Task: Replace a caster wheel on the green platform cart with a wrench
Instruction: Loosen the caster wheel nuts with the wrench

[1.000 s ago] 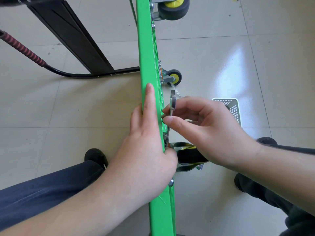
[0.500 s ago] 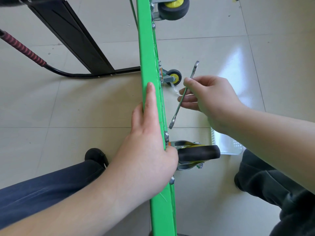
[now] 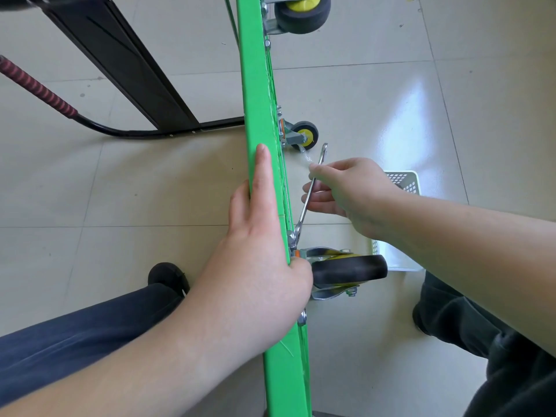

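The green platform cart (image 3: 258, 94) stands on its edge, running up the middle of the view. My left hand (image 3: 258, 251) grips its near edge, fingers flat along the top and thumb beside the near caster wheel (image 3: 349, 266), black with a steel bracket. My right hand (image 3: 349, 191) pinches a slim silver wrench (image 3: 310, 191). The wrench's lower end sits at a bolt (image 3: 293, 236) just above that caster's mount. Two more casters show farther along: a small one (image 3: 304, 133) and a large one (image 3: 301, 13) at the top.
A white perforated plastic basket (image 3: 400, 182) sits on the tiled floor behind my right forearm. The cart's black folded handle (image 3: 120, 55) with a red grip (image 3: 36, 85) lies at the left. My knees and black shoes flank the cart.
My right hand swung the wrench away from the cart and has now lowered it again, so its lower end is back at the bolt above the near caster. My left hand stayed put.
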